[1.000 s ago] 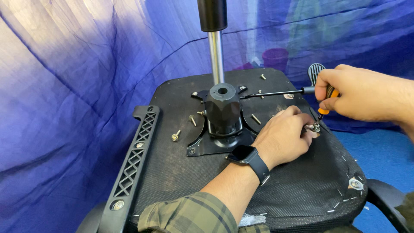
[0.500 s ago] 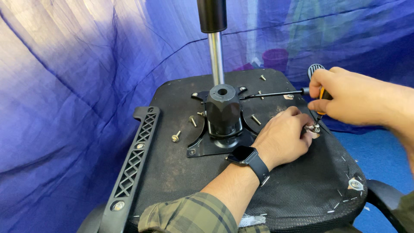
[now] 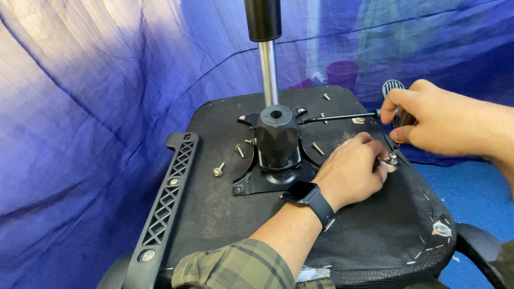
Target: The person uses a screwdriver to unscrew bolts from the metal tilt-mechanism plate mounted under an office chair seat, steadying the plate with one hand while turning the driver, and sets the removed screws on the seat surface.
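An upturned black office chair seat [image 3: 225, 208] fills the head view, with a black tilt mechanism [image 3: 277, 140] and a chrome gas cylinder [image 3: 267, 72] standing on it. My left hand [image 3: 350, 171], a smartwatch [image 3: 309, 197] on its wrist, rests on the seat and pinches a small screw [image 3: 392, 159] at the right edge. My right hand [image 3: 447, 122] grips a screwdriver [image 3: 402, 120] upright over that screw. A thin black lever [image 3: 337, 116] runs from the mechanism toward my right hand.
Loose screws [image 3: 218, 170] lie on the seat around the mechanism. A black armrest [image 3: 168, 203] is fixed along the left side, another armrest [image 3: 479, 246] at the lower right. Blue fabric [image 3: 80, 107] hangs all around; a purple pot [image 3: 342, 72] stands behind.
My right hand has shifted slightly left and down, closer to the screw. My left hand and the chair have stayed put.
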